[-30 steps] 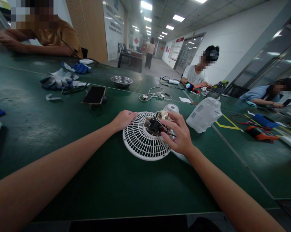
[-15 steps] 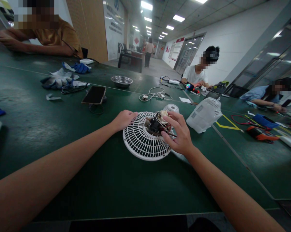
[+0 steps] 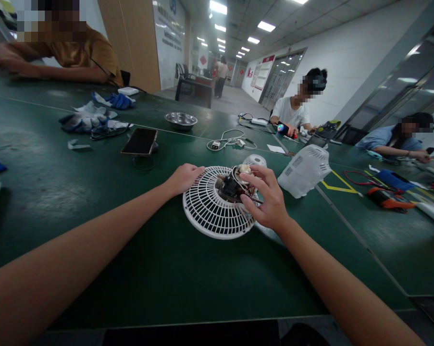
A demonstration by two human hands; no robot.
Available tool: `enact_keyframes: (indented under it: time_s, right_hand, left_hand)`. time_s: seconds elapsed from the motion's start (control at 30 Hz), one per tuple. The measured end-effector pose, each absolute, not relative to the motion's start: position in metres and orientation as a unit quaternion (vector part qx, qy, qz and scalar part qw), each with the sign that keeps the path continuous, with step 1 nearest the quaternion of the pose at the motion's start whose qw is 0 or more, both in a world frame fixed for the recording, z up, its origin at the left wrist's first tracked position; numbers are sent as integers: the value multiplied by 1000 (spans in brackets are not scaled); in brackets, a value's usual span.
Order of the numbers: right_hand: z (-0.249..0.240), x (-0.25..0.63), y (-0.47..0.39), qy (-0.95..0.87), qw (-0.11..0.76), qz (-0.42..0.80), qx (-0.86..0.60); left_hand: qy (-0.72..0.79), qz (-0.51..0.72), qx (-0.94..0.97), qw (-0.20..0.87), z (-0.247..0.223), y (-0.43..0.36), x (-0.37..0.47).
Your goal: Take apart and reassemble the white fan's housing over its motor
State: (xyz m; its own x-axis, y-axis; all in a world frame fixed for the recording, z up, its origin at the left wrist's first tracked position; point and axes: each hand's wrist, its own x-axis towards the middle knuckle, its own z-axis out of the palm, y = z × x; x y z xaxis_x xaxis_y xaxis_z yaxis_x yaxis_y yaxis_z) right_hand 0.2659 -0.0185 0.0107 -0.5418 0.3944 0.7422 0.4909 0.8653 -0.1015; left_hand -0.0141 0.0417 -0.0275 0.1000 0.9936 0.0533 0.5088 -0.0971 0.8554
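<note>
A white round fan grille [image 3: 211, 222] lies on the green table, with a dark fan motor [image 3: 228, 186] standing at its middle. On top of the motor is a cream-coloured part [image 3: 244, 169], and thin wires show at its side. My left hand [image 3: 183, 180] is closed on the grille's left rim, fingertips over the edge. Curved around the motor's right side, my right hand [image 3: 269, 202] has its thumb low and its fingers up by the cream part. The palm side and some fingertips are hidden. Behind the motor, a white perforated plastic piece [image 3: 255, 159] shows partly.
A white plastic housing [image 3: 305, 170] stands right of the grille. Farther off are a white cable [image 3: 231, 140], a metal bowl [image 3: 181, 121], a propped phone [image 3: 140, 142] and gloves [image 3: 85, 119]. An orange multimeter [image 3: 390, 199] lies at right. Several people sit around the table.
My hands, the grille and the motor look almost unmoved. The view has shifted very slightly. Across the table, the seated people's hands have moved a little.
</note>
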Motion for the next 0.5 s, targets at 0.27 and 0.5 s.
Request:
enact_keyframes:
  time_s: [0.27, 0.5]
  right_hand:
    - [10, 267, -17, -868, 432, -65, -235]
    - [10, 267, -18, -873, 424, -66, -230]
  left_hand:
    - [574, 352, 650, 353, -25, 40, -12]
    - [579, 351, 642, 359, -19, 36, -10]
